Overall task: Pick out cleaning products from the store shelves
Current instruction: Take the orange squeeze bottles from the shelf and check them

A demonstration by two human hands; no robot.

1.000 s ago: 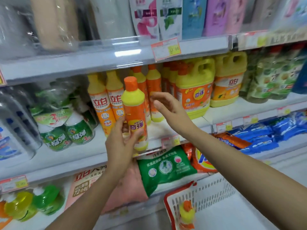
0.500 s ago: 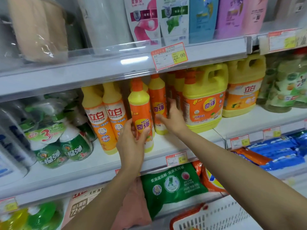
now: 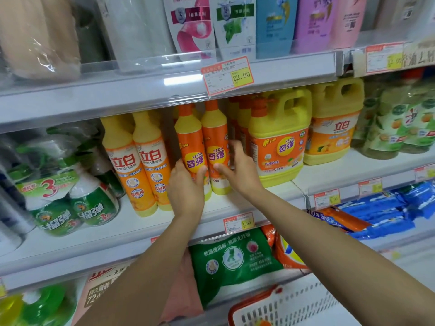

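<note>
I see two orange bottles side by side on the middle shelf [image 3: 237, 204]. My left hand [image 3: 186, 187] grips the left orange bottle [image 3: 189, 137] low down. The thumb is on the front and the fingers wrap round the left side. The bottle stands up straight, and I cannot tell if its bottom sits on the shelf, as my hand hides it.

My right hand [image 3: 242, 170] holds the right orange bottle [image 3: 214, 135]. The thumb lies across the front and the fingers reach round the right side, into the gap by the big yellow jug [image 3: 279, 137]. This bottle stands on the shelf and touches the left one.

Left of my hands are two tall orange bottles with yellow tops [image 3: 141, 165]. Further left are green spray bottles [image 3: 94, 203]. A red and yellow price tag [image 3: 227, 75] hangs from the shelf above. Under the middle shelf lies a green bag [image 3: 233, 257]. At the bottom edge I see a white basket with a red rim [image 3: 294, 307]
</note>
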